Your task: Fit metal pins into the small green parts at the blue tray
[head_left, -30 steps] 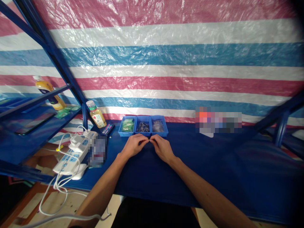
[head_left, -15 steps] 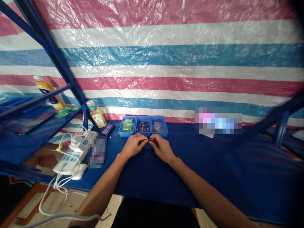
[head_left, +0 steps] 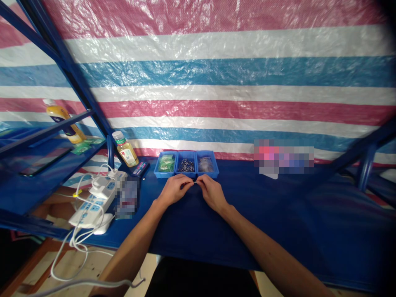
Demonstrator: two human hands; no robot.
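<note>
Small metal pin (head_left: 195, 182) sits pinched narrowly between the fingertips of your left hand (head_left: 175, 189) and right hand (head_left: 212, 192), just in front of the middle blue tray (head_left: 186, 176) holding loose metal pins (head_left: 186, 166).

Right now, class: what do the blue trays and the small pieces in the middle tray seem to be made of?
The blue trays look like moulded plastic with a slight gloss, judging by their smooth, evenly coloured walls. The small pieces look like metal, perhaps steel, since they glint silver, though they are too small to tell for certain.
</note>
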